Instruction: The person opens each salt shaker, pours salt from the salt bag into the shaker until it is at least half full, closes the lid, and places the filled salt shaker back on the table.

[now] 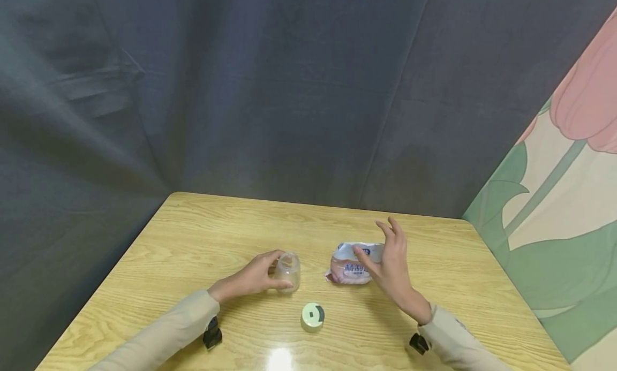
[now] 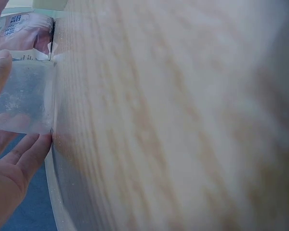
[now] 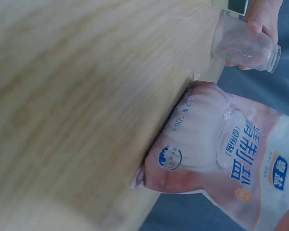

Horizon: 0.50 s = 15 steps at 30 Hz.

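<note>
Clear jar (image 1: 291, 270) in left hand (image 1: 257, 275)

Left sleeve (image 1: 161, 331): long, pale beige-grey cloth, lightly creased
Right sleeve (image 1: 455, 345): same pale cloth, a small greyish mark (image 1: 460, 324) near the cuff (image 1: 430, 322)
Left wrist gadget (image 1: 212, 334): small, black, blocky
Right wrist gadget (image 1: 419, 343): black too, angular
Left hand (image 1: 255, 277): bare
Right hand (image 1: 392, 272): bare, likewise

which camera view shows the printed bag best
The right wrist view: the printed bag looks largest there, its big lettering clear. The head view shows it small, partly hidden by the right hand; the left wrist view shows only part, cut off at the left edge.
</note>
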Tool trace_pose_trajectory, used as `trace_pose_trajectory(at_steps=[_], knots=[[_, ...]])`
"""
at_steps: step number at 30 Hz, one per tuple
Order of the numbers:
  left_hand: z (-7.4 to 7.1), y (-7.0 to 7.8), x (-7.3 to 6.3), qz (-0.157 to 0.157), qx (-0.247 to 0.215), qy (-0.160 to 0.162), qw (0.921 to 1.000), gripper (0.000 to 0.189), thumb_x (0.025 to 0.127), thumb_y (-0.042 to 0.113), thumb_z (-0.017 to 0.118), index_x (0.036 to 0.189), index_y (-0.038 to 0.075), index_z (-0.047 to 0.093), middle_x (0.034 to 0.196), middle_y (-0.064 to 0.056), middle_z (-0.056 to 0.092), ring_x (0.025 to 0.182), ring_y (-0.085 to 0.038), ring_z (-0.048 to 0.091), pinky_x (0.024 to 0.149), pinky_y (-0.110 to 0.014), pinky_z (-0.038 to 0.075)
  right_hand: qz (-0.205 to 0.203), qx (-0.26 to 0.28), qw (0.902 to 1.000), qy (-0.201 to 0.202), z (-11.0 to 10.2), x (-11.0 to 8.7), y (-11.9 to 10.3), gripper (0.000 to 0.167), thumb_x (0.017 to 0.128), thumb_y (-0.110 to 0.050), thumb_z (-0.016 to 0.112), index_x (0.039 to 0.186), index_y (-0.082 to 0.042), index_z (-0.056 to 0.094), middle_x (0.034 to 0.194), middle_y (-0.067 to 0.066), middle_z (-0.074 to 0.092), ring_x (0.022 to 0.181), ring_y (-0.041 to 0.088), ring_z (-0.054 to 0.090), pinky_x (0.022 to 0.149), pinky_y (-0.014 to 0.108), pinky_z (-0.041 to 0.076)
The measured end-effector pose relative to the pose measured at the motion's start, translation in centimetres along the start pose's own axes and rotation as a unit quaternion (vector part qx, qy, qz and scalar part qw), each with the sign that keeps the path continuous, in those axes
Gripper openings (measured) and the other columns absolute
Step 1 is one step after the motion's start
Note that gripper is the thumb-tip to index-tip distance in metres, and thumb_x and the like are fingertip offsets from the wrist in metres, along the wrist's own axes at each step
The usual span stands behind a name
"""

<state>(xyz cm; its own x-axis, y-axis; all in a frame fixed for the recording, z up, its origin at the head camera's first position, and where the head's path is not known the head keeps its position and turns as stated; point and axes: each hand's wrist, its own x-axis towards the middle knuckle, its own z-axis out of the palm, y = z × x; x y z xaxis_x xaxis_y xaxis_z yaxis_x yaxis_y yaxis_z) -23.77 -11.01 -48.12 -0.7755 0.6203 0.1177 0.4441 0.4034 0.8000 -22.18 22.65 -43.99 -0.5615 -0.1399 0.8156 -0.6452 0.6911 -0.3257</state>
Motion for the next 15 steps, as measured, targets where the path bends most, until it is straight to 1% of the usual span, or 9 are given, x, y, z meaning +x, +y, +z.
trace_pose_trajectory(at_steps=[3,5,7,9,12,13,15], knots=[[-0.02,-0.01,0.05,0.004,0.0,0.002,1.0,0.067,0.086,0.041,0.077,0.139,0.01,0.049,0.127,0.001,0.058,0.118,-0.018,0.058,0.1,-0.033,0.047,0.047,0.036,0.9982,-0.01,-0.28,-0.19,0.16,0.073,0.088,-0.023,0.076,0.138,0.011,0.036,0.142,0.037,0.03,0.119,0.052,0.043,0.093,0.061,0.04],[-0.03,-0.05,0.06,0.004,0.002,0.003,1.0,0.067,0.086,0.041,0.077,0.139,0.01,0.049,0.127,0.001,0.058,0.118,-0.018,0.058,0.1,-0.033,0.047,0.093,0.056,0.9938,-0.02,-0.51,-0.19,0.1,0.075,0.084,-0.01,0.079,0.14,0.011,0.033,0.14,0.035,0.031,0.113,0.048,0.05,0.091,0.053,0.044],[-0.01,-0.07,0.04,0.004,0.004,0.004,1.0,0.067,0.086,0.041,0.077,0.139,0.01,0.049,0.127,0.001,0.058,0.118,-0.018,0.058,0.1,-0.033,0.047,0.144,0.072,0.9865,-0.03,-0.7,-0.16,0.04,0.076,0.083,-0.005,0.079,0.141,0.009,0.031,0.137,0.032,0.036,0.109,0.042,0.055,0.089,0.043,0.046],[0.02,-0.09,0.01,0.003,0.004,0.003,1.0,0.068,0.086,0.041,0.077,0.139,0.01,0.049,0.127,0.001,0.058,0.118,-0.018,0.058,0.1,-0.034,0.047,0.196,0.087,0.9759,-0.041,-0.83,-0.13,-0.01,0.075,0.085,-0.007,0.078,0.141,0.007,0.03,0.134,0.028,0.043,0.104,0.037,0.058,0.086,0.031,0.044],[0.06,-0.1,-0.02,0.003,0.005,0.003,1.0,0.068,0.086,0.041,0.077,0.139,0.01,0.049,0.127,0.001,0.058,0.118,-0.018,0.058,0.1,-0.033,0.047,0.263,0.129,0.9539,-0.065,-0.77,-0.11,0.11,0.07,0.09,-0.01,0.074,0.14,0.007,0.028,0.128,0.026,0.053,0.1,0.027,0.059,0.082,0.018,0.044],[0.07,-0.09,-0.02,0.004,0.005,0.003,1.0,0.067,0.086,0.041,0.077,0.139,0.01,0.049,0.127,0.001,0.058,0.118,-0.018,0.058,0.099,-0.033,0.047,0.281,0.142,0.9461,-0.075,-0.7,-0.1,0.18,0.067,0.091,-0.011,0.073,0.139,0.007,0.029,0.125,0.026,0.056,0.098,0.023,0.06,0.081,0.015,0.044],[0.09,-0.07,-0.02,0.004,0.006,0.004,1.0,0.067,0.086,0.041,0.077,0.139,0.01,0.049,0.127,0.001,0.058,0.118,-0.018,0.058,0.099,-0.032,0.048,0.308,0.168,0.9315,-0.095,-0.45,-0.09,0.37,0.06,0.094,-0.013,0.07,0.136,0.009,0.033,0.121,0.026,0.058,0.094,0.016,0.06,0.078,0.014,0.047]])
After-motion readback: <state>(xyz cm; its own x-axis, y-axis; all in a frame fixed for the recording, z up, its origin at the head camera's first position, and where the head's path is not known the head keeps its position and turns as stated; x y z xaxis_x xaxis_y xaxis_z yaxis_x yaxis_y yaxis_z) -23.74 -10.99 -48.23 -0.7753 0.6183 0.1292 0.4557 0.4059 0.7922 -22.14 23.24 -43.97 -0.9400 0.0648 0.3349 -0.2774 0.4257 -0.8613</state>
